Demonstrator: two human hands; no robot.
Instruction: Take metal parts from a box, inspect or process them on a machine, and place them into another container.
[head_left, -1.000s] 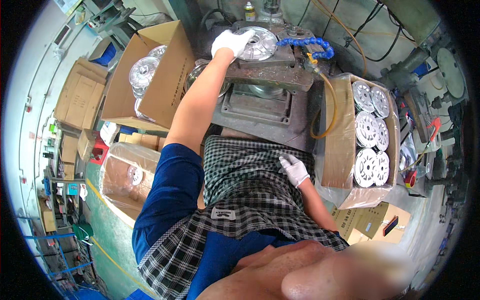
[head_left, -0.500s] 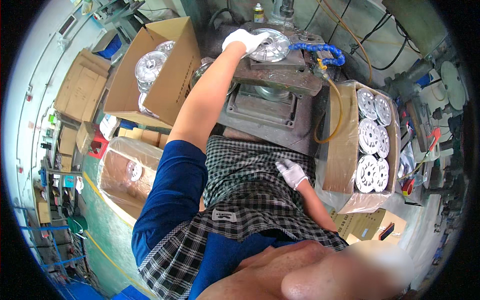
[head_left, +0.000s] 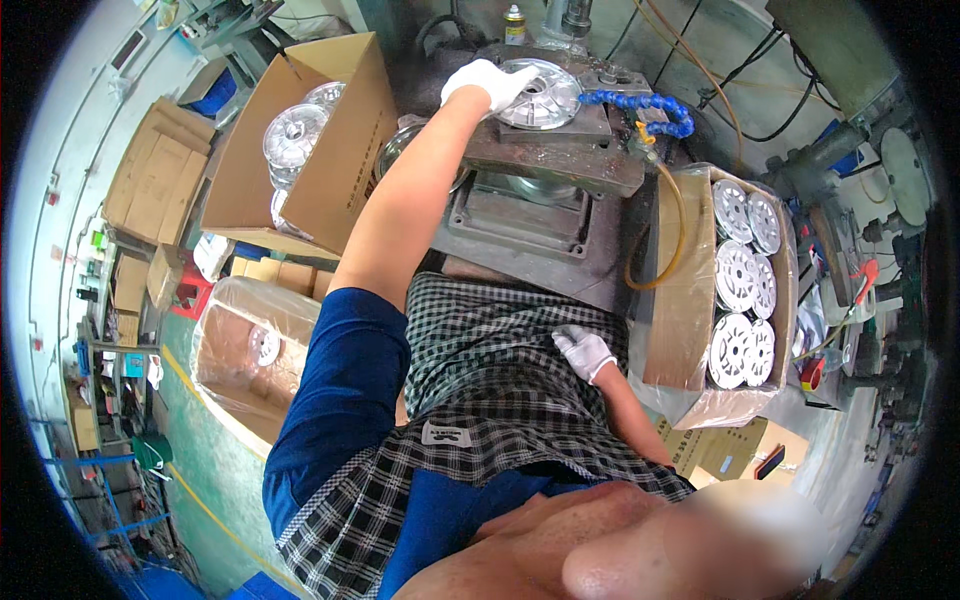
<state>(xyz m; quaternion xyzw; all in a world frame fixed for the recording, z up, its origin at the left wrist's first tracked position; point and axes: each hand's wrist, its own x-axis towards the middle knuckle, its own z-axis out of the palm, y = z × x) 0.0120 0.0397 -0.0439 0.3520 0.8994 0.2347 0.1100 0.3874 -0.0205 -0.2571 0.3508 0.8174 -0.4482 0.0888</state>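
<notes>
A shiny spoked metal wheel disc lies on a raised block of the machine fixture. My left hand, in a white glove, reaches far forward and grips the disc at its left side, the thumb over its face. The fingers beneath are partly hidden. My right hand, also gloved in white, rests on the checked apron over my lap, its fingers laid out and holding nothing. Left of the fixture, another round metal piece is partly covered by my left forearm.
A cardboard box with stacked metal wheels stands left; a plastic-lined box of silver discs stands right. A lined box with one disc sits lower left. A blue jointed coolant hose and yellow hose flank the fixture. A spray can stands behind.
</notes>
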